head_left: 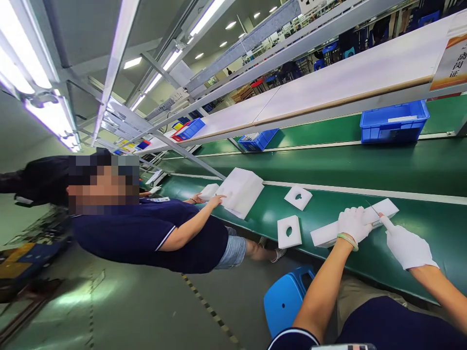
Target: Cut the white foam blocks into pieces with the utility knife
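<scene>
White gloves cover both hands. The left hand [353,224] lies on a long foam strip [355,222] on the green belt [419,233], fingers curled over its far edge. The right hand [407,247] holds a thin blade [372,208], fingers closed, with its tip on the strip. Two foam squares [289,232] with holes lie near. A blue bin [394,121] sits past them; I cannot tell what is inside. Another person [146,228] touches a foam slab [241,190].
</scene>
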The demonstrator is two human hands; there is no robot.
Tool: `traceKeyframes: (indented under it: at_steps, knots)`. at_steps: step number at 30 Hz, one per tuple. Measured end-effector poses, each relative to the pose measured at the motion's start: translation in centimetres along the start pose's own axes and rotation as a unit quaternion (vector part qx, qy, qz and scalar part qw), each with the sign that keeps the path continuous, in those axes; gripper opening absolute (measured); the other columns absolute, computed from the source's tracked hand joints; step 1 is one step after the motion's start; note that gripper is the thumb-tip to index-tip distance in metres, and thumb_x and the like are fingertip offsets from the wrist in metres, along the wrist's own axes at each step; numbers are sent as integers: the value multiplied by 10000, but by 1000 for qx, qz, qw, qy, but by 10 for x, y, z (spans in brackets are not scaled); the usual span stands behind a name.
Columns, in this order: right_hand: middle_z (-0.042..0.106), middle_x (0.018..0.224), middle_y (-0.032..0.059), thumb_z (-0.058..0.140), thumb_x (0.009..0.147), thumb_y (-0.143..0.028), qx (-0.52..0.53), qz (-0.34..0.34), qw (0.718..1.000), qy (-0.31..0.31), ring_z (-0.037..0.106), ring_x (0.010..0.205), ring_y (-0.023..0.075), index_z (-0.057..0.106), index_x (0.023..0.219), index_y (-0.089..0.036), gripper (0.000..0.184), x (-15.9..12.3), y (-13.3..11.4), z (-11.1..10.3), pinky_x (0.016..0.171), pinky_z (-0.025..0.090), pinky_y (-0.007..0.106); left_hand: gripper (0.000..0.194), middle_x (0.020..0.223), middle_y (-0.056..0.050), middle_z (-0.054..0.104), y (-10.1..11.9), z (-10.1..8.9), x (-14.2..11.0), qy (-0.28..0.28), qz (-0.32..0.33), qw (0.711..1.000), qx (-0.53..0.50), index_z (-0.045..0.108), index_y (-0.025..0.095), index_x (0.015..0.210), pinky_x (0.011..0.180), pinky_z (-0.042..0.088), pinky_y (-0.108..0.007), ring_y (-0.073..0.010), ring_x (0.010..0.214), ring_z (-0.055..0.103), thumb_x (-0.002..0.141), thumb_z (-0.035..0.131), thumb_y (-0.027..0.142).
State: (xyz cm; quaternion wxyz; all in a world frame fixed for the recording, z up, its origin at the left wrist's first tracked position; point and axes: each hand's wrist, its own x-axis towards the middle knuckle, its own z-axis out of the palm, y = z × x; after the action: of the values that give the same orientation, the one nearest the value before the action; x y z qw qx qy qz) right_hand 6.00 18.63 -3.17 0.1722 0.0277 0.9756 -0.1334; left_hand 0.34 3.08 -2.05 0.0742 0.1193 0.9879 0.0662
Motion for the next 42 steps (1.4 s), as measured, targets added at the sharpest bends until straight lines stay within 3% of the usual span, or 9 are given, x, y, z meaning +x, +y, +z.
traceKeyframes:
  at_steps: [7,13,21,32,38,42]
  knots:
    - [657,926,101,175,957,-288,11,5,1000,-12,651,681,256,318,1465,-354,532,-5,2,0,658,479,414,451,1074,-51,609,-2,-2,4,0,0,1000,-4,502,240,1106,784,444,-385,-254,975,538,821,473,589]
    - [644,936,97,197,947,-246,-8,-6,1000,-17,645,652,244,250,1488,-366,556,-7,3,6,639,472,410,439,1096,-36,618,-7,-7,11,-11,-2,1000,-6,521,257,1114,792,445,-390,-245,977,539,834,441,585]
    - [611,864,94,194,956,-218,-46,-31,998,11,645,639,258,271,1494,-321,554,-1,6,20,623,481,429,444,1123,-36,623,-8,-10,13,-21,-3,1000,-6,529,253,1125,820,438,-395,-252,1008,538,836,429,576]
    - [583,811,71,211,957,-195,-96,-54,991,72,638,598,242,321,1480,-285,543,4,12,35,551,468,374,459,1082,-44,637,-4,-16,13,-25,-17,999,-13,545,248,1086,821,445,-409,-258,979,553,829,402,602]
    - [609,815,61,280,924,-235,-52,-76,989,115,565,465,178,436,1414,-326,522,-34,57,62,485,436,333,530,1095,-70,635,-5,-21,18,-23,-35,999,-27,555,242,1158,895,433,-428,-279,1033,551,808,435,622]
    - [665,903,73,460,808,-342,71,-85,970,215,624,590,258,305,1419,-516,654,-62,99,68,434,443,353,908,1308,-89,541,-39,-40,-9,-15,-57,997,-50,364,223,1401,1015,388,-412,-295,1180,485,649,599,676]
